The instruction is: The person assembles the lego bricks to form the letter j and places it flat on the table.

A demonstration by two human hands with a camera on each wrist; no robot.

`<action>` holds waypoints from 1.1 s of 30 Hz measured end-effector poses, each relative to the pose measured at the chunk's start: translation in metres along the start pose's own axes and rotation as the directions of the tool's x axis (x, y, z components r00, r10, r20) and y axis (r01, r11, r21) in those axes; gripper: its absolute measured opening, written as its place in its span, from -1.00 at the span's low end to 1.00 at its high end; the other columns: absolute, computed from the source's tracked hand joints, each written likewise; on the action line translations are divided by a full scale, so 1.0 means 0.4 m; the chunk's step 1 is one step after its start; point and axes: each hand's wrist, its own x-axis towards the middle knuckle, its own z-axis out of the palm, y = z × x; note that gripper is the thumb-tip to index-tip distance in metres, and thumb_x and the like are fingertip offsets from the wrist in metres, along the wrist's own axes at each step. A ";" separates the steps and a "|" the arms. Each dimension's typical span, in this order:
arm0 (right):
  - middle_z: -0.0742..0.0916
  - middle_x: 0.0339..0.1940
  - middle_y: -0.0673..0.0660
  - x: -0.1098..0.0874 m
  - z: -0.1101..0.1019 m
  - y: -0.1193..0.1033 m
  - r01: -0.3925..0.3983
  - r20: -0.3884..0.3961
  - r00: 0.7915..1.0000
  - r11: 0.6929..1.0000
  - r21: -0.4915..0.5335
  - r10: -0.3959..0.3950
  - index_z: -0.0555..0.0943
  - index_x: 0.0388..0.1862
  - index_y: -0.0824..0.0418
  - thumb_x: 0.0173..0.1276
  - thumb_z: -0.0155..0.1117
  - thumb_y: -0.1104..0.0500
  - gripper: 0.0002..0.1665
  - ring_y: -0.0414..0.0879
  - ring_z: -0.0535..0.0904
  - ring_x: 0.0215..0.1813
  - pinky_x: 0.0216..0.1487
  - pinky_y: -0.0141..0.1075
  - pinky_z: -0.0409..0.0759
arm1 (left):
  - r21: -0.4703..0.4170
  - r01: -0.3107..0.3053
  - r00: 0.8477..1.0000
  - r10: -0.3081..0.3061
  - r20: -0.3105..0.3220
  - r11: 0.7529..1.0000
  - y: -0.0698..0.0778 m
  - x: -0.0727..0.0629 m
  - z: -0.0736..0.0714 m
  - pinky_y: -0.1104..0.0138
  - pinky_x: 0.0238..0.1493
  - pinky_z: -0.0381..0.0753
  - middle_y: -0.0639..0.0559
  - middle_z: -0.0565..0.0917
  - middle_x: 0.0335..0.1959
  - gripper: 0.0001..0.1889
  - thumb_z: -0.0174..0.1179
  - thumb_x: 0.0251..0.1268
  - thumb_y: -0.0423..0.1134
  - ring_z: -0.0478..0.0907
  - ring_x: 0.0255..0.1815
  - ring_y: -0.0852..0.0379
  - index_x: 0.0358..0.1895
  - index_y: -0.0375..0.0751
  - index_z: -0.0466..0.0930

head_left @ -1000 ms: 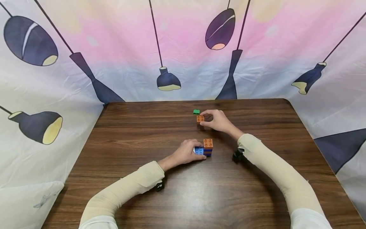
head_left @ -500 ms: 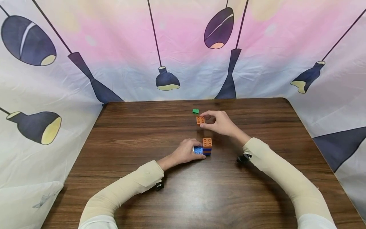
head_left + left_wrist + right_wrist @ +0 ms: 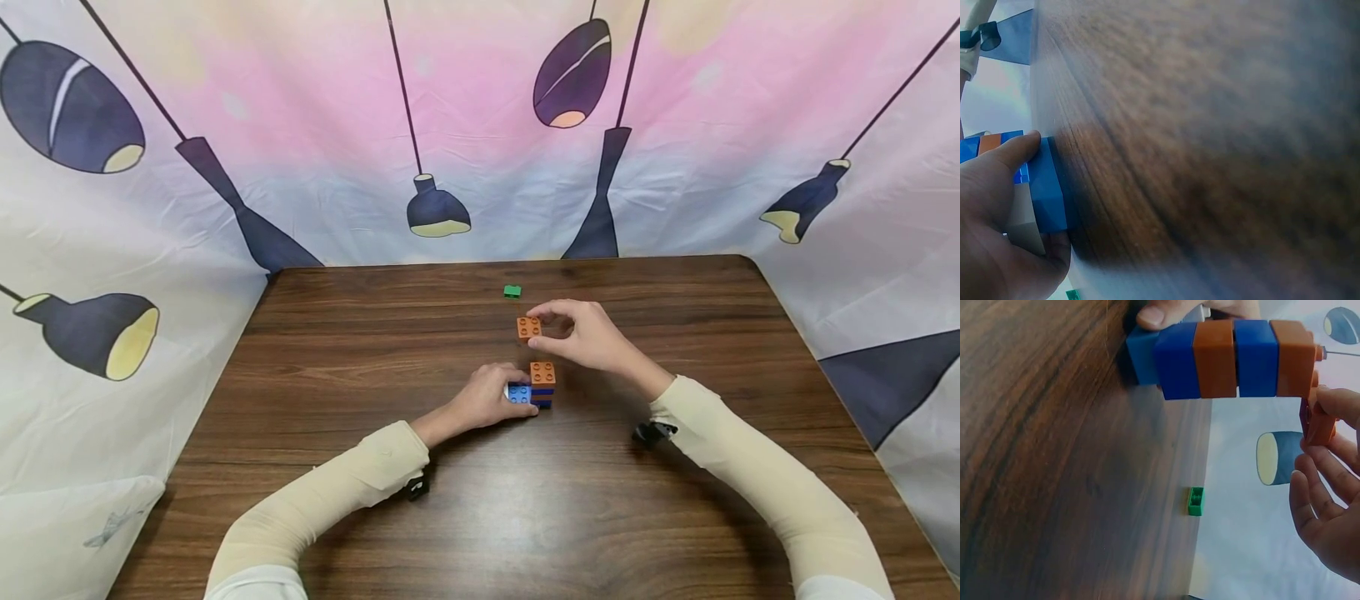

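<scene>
My left hand (image 3: 487, 397) grips the foot of a toy brick tower (image 3: 543, 373) on the table. Between thumb and fingers sit a lighter blue brick (image 3: 1047, 187) and a whitish piece (image 3: 1024, 219). Above this base the tower alternates blue and orange, with a studded orange brick (image 3: 1294, 359) on top. My right hand (image 3: 588, 337) pinches a separate orange brick (image 3: 528, 327) by thumb and fingertips, raised above the table just behind the tower. In the right wrist view, the pinched brick is tilted close beside the tower's top studs, its other fingers spread loosely.
A small green brick (image 3: 512, 292) lies near the far edge of the brown wooden table (image 3: 360, 333). Behind and at both sides hangs a cloth backdrop (image 3: 495, 100) printed with lamps, reaching the table's edges.
My right hand has drawn the pinched orange brick away from the green brick, toward the tower and nearer the person. The left hand keeps its grip on the tower's foot.
</scene>
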 end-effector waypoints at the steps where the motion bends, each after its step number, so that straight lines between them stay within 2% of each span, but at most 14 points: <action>1: 0.77 0.03 0.04 -0.004 -0.001 -0.002 -0.002 0.000 1.000 1.000 0.001 0.002 0.70 0.16 0.07 0.32 0.50 -0.05 -0.52 -0.09 0.69 -0.02 -0.08 -0.15 0.66 | 0.000 0.001 1.000 -0.001 0.001 1.000 0.000 0.000 0.000 0.30 -0.17 0.55 -0.01 0.73 -0.13 -0.53 0.51 0.18 -0.01 0.59 -0.22 0.19 0.05 -0.25 0.74; 12: 0.76 -0.02 0.01 -0.046 -0.004 -0.017 0.022 -0.025 0.999 1.000 -0.002 -0.022 0.71 0.15 0.05 0.30 0.52 -0.04 -0.53 -0.11 0.68 -0.04 -0.10 -0.17 0.67 | -0.011 -0.013 1.000 0.013 -0.006 1.000 -0.001 0.000 0.000 0.36 -0.25 0.54 0.01 0.73 -0.16 -0.56 0.51 0.18 -0.01 0.59 -0.26 0.22 0.02 -0.22 0.74; 19: 0.77 -0.06 0.00 -0.067 -0.005 -0.031 0.015 -0.042 0.999 1.000 -0.021 -0.016 0.72 0.13 0.04 0.27 0.55 -0.02 -0.54 -0.16 0.68 -0.18 -0.19 -0.20 0.69 | -0.004 -0.015 1.000 0.015 -0.008 1.000 -0.003 0.000 0.000 0.38 -0.33 0.50 0.05 0.71 -0.23 -0.62 0.50 0.18 0.00 0.55 -0.34 0.25 -0.06 -0.18 0.75; 24: 0.77 -0.04 0.02 -0.080 -0.005 -0.041 0.024 -0.051 0.998 0.999 -0.027 -0.026 0.73 0.12 0.06 0.25 0.56 0.00 -0.54 -0.12 0.68 -0.13 -0.18 -0.20 0.68 | -0.001 -0.001 1.000 0.001 0.003 1.000 -0.003 0.000 0.000 0.37 -0.30 0.50 0.05 0.71 -0.22 -0.60 0.51 0.18 0.00 0.55 -0.32 0.24 -0.03 -0.18 0.75; 33: 0.77 -0.06 0.01 -0.104 0.003 -0.039 0.032 -0.059 0.998 0.999 -0.028 -0.033 0.74 0.10 0.06 0.24 0.58 0.03 -0.55 -0.16 0.67 -0.20 -0.27 -0.22 0.68 | -0.008 -0.006 1.000 0.006 0.007 1.000 -0.003 0.002 -0.001 0.36 -0.29 0.50 0.04 0.73 -0.18 -0.56 0.49 0.19 0.00 0.55 -0.30 0.23 0.03 -0.20 0.75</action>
